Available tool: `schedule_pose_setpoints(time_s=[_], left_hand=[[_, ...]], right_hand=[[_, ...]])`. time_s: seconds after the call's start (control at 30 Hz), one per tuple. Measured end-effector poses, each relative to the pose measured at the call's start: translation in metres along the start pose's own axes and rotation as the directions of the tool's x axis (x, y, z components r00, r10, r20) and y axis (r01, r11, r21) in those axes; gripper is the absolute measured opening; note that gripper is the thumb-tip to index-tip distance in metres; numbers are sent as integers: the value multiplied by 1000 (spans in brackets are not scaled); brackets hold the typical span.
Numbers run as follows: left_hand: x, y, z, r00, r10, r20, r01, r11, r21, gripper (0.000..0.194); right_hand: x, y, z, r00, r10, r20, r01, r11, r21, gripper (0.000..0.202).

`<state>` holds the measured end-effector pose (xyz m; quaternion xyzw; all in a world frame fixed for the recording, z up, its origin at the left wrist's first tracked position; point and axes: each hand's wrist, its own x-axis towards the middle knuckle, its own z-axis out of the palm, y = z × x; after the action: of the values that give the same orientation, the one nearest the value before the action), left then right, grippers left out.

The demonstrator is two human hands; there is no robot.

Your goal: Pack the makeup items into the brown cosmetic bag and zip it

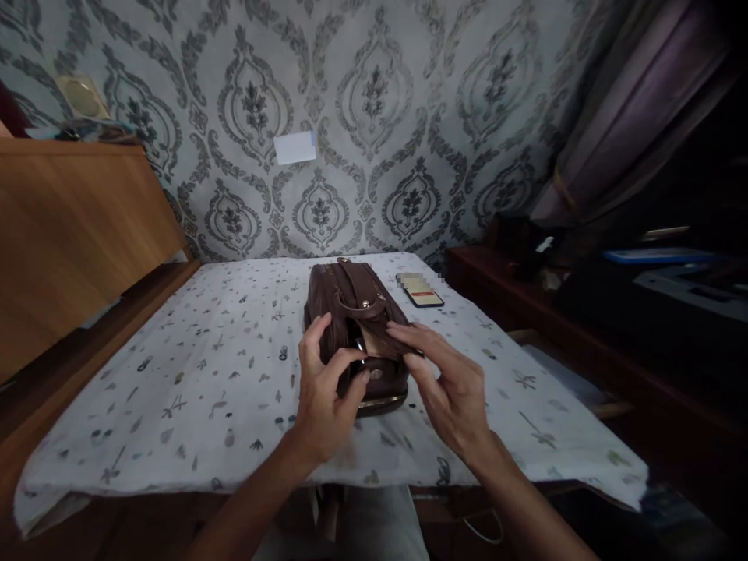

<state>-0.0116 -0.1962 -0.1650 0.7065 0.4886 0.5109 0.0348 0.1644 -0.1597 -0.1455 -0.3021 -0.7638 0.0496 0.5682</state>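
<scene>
A brown leather bag [382, 379] with a carry handle and zippers lies on the patterned cloth in front of me. Its near pocket is partly open and shows a light lining. My left hand [328, 382] is at the left of this opening, one finger resting against the bag's side. Its thumb and another finger come together beside a small shiny metal piece [360, 344]; what they pinch, if anything, is too small to make out. On the other side, my right hand [447, 382] pinches the edge of the opening between thumb and fingers. The bag's inside is mostly hidden.
A phone [425, 296] with a lit screen lies right of the bag on the white printed cloth [234, 374]. A wooden cabinet [75, 241] stands at the left, and dark red furniture [526, 312] borders the right. Behind is a wallpapered wall [362, 156].
</scene>
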Motion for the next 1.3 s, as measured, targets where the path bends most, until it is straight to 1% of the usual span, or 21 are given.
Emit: schedule_pose_setpoints(time_s=[0.07, 0.13, 0.33, 0.5, 0.6, 0.73, 0.8, 0.9, 0.93, 0.97, 1.0, 1.07, 1.1, 1.13, 1.2, 1.3], left_hand=[[4, 2, -2, 1000, 16, -2, -16, 999, 42, 14], [11, 5, -2, 1000, 10, 3, -11, 997, 80, 13], [34, 11, -2, 999, -43, 17, 41, 993, 111, 14], [40, 15, -8, 997, -20, 75, 9, 988, 154, 14], [42, 16, -10, 994, -33, 100, 15, 985, 173, 14], [45, 14, -13, 993, -34, 114, 12, 983, 184, 12], [44, 13, -13, 992, -10, 129, -16, 980, 201, 10], [42, 11, -11, 990, 48, 135, -81, 964, 253, 22], [42, 10, -9, 990, 65, 123, -97, 957, 274, 25], [42, 10, -8, 991, 82, 104, -109, 949, 295, 26], [42, 10, -7, 992, 96, 84, -118, 941, 319, 27], [45, 11, -7, 991, 121, 57, -134, 917, 375, 28], [46, 11, -9, 989, 136, 61, -150, 903, 403, 28], [49, 11, -11, 985, 155, 79, -174, 890, 422, 26], [53, 10, -16, 966, 207, 157, -255, 869, 424, 23], [60, 5, -21, 914, 297, 276, -388, 836, 388, 23]], right_hand=[[8, -4, -3, 995, 101, -7, -101, 995, 28, 25], [14, -8, -4, 986, 167, -7, -167, 984, 59, 29], [13, -13, -2, 977, 210, -33, -204, 970, 130, 32], [12, -12, 0, 972, 231, -51, -223, 965, 135, 34], [16, -9, 0, 973, 218, -70, -211, 973, 94, 34], [21, -4, -3, 986, 146, -83, -147, 989, -4, 32], [19, 1, -3, 997, 52, -57, -56, 997, -61, 26], [13, 8, -1, 990, -139, 16, 140, 978, -152, 25], [12, 10, 0, 984, -177, 34, 181, 969, -166, 26], [13, 11, 1, 982, -187, 41, 191, 967, -171, 27], [15, 11, 3, 985, -167, 39, 171, 971, -166, 28], [23, 9, 5, 997, -75, 14, 76, 988, -131, 27], [29, 7, 6, 1000, -30, -6, 29, 994, -105, 26], [35, 4, 6, 1000, 6, -25, -8, 997, -78, 24], [46, 0, 7, 997, 46, -56, -48, 999, -21, 21], [51, -3, 8, 993, 91, -76, -87, 995, 45, 21]])
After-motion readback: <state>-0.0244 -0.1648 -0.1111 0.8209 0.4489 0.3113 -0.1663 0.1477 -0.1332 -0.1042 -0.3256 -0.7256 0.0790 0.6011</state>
